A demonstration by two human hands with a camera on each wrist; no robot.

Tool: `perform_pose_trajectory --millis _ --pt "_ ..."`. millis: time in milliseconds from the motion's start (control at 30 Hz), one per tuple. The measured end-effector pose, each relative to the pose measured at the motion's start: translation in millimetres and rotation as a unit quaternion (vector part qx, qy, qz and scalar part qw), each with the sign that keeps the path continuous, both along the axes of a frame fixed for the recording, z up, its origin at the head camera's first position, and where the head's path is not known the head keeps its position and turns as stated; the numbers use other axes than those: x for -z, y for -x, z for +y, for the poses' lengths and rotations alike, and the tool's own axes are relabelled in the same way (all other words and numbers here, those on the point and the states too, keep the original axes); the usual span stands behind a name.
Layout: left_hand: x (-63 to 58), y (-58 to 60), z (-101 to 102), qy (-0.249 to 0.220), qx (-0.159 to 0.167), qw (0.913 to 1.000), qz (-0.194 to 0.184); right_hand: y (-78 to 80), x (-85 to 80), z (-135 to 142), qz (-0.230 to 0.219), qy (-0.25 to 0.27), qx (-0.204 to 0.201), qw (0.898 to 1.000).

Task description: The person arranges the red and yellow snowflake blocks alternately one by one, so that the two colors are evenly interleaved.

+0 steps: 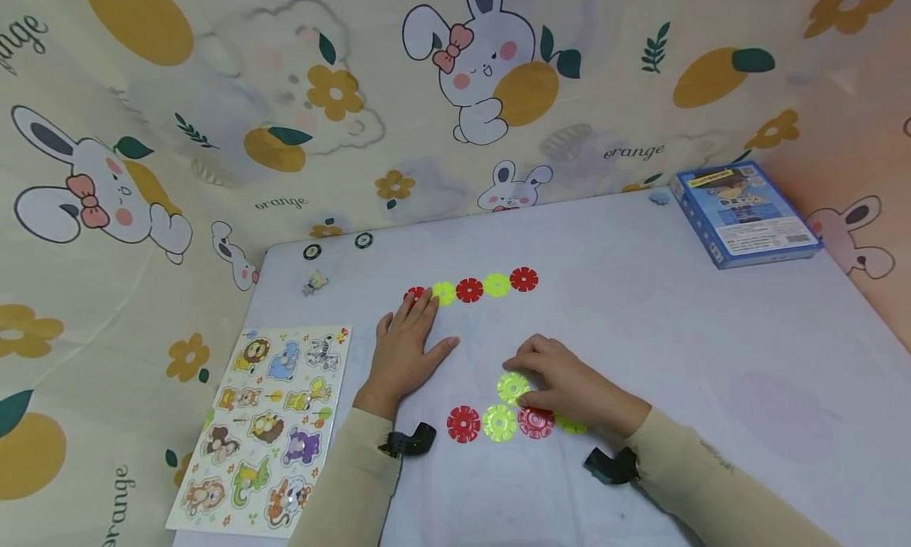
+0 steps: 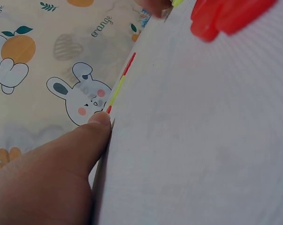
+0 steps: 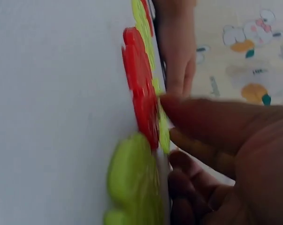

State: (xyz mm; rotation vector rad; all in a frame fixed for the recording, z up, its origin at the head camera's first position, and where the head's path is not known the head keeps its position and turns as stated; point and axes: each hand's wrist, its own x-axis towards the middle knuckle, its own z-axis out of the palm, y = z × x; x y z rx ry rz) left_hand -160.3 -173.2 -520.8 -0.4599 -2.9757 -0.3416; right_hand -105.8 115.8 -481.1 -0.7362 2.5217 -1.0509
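My left hand (image 1: 406,353) lies palm down with straight fingers, its fingertips over the red notched disc (image 1: 411,293) at the left end of the back row. That row goes on with yellow-green and red discs, ending in a red disc (image 1: 523,279). My right hand (image 1: 572,385) holds a yellow-green notched disc (image 1: 511,388) between thumb and fingers. Just below it is the front row: a red disc (image 1: 464,424), a yellow-green disc (image 1: 500,424), another red disc (image 1: 536,425) and a yellow-green disc (image 1: 572,426) partly hidden by the right hand.
An animal sticker sheet (image 1: 274,420) lies to the left of my left forearm. Two small black rings (image 1: 312,251) and a little figure (image 1: 315,282) are at the back left. A blue box (image 1: 747,215) sits at the back right, against the printed cloth (image 1: 598,167).
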Motion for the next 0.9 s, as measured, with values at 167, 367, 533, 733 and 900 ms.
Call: perform_pose_trajectory --millis 167,367,533,733,900 --pt "-1.1 -0.7 0 -0.003 0.002 1.0000 0.000 2.5 0.0 -7 -0.001 -0.019 0.018 1.000" --pt "0.5 -0.4 -1 -0.002 0.002 1.0000 -0.003 13.5 -2.8 1 -0.081 0.033 0.054 0.995" --pt "2.0 0.3 -1 0.000 0.001 1.0000 -0.002 34.6 -2.1 21 -0.078 0.059 0.112 0.989" --pt "2.1 0.8 -1 -0.002 0.002 1.0000 0.000 67.2 2.4 52 -0.090 0.089 0.219 0.968" --pt "1.8 0.2 -1 -0.005 0.004 1.0000 -0.001 82.9 7.0 67 -0.094 0.125 0.295 0.943"
